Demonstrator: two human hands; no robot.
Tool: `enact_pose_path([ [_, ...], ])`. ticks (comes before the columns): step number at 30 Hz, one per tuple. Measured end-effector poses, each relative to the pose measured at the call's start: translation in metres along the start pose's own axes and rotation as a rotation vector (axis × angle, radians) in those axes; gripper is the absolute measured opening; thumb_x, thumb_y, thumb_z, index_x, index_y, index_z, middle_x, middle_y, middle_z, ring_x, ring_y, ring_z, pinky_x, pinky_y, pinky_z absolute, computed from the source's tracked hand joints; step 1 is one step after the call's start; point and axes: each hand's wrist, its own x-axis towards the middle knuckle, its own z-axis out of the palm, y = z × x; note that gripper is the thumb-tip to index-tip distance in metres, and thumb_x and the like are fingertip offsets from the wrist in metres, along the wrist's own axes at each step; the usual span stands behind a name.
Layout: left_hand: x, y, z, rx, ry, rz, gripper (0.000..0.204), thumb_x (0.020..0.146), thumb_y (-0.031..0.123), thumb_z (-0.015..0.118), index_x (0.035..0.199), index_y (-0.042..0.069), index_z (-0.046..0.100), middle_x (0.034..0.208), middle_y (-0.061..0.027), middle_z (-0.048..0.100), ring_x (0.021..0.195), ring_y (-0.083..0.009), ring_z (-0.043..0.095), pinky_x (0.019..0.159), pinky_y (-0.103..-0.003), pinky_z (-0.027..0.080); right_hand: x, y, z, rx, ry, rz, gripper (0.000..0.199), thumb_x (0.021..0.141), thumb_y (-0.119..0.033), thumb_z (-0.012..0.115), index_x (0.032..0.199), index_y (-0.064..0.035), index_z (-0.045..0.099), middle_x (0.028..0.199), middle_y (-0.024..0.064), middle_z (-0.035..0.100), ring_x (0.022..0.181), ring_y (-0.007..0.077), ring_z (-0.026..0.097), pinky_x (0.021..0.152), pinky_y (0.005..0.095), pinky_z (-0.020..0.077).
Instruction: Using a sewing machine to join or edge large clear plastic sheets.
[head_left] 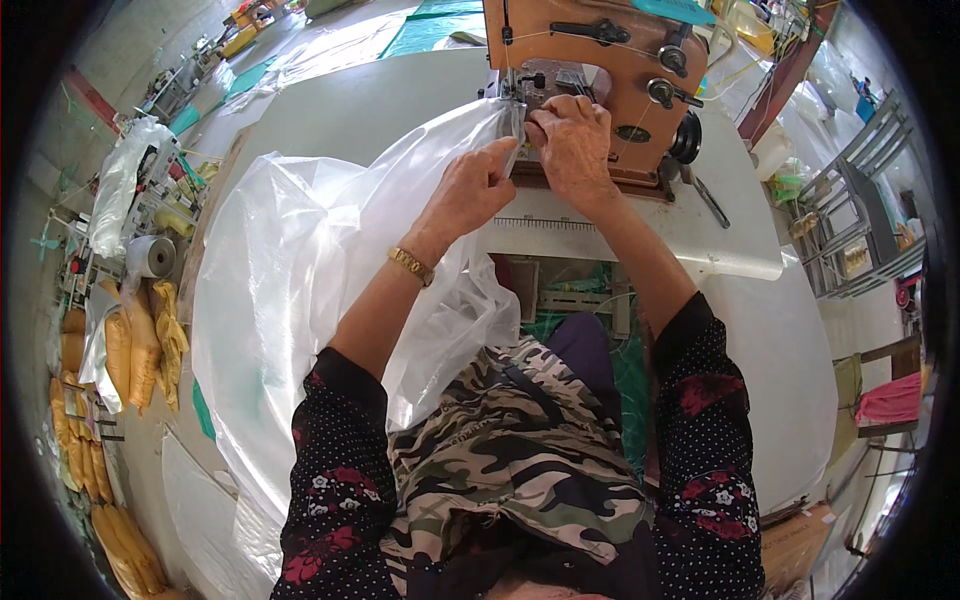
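Note:
A brown-orange industrial sewing machine (640, 120) stands at the far side of the table. A large translucent white plastic sheet (290, 215) runs up to its needle area and drapes down over my lap. My left hand (472, 188) is closed on the sheet just short of the needle, index finger stretched along its edge. My right hand (575, 148) sits right of the needle, thumb and fingers pinched together at the sheet's narrow edge. What lies under the right fingers is mostly hidden. Thread runs down the machine's front.
The pale table (330, 110) has a ruler strip (545, 222) near its front edge. Small scissors or snips (710, 202) lie right of the machine. Yellow-brown rolled bags (140, 340) and a white roll (150, 256) are at left; a metal chair frame (860, 205) stands at right.

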Motion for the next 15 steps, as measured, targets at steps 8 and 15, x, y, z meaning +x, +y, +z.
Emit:
enact_pose_path([
  [8, 0.003, 0.002, -0.008, -0.080, -0.069, -0.009, 0.046, 0.074, 0.003, 0.057, 0.120, -0.004, 0.060, 0.060, -0.0087, 0.043, 0.055, -0.0108, 0.041, 0.054, -0.028, 0.040, -0.006, -0.013, 0.009, -0.075, 0.133, 0.049, 0.027, 0.086, -0.025, 0.067, 0.108, -0.0110, 0.071, 0.114, 0.0049, 0.055, 0.112, 0.0248, 0.045, 0.098, 0.0432, 0.0299],
  [15, 0.007, -0.005, -0.013, -0.096, -0.140, -0.027, 0.046, 0.077, 0.003, 0.055, 0.122, -0.004, 0.059, 0.062, -0.0065, 0.049, 0.058, -0.0080, 0.043, 0.056, -0.028, 0.042, -0.006, -0.013, 0.016, 0.022, 0.187, 0.010, 0.026, 0.081, -0.021, 0.066, 0.103, -0.0087, 0.071, 0.111, 0.0077, 0.056, 0.112, 0.0265, 0.046, 0.098, 0.0458, 0.0298],
])
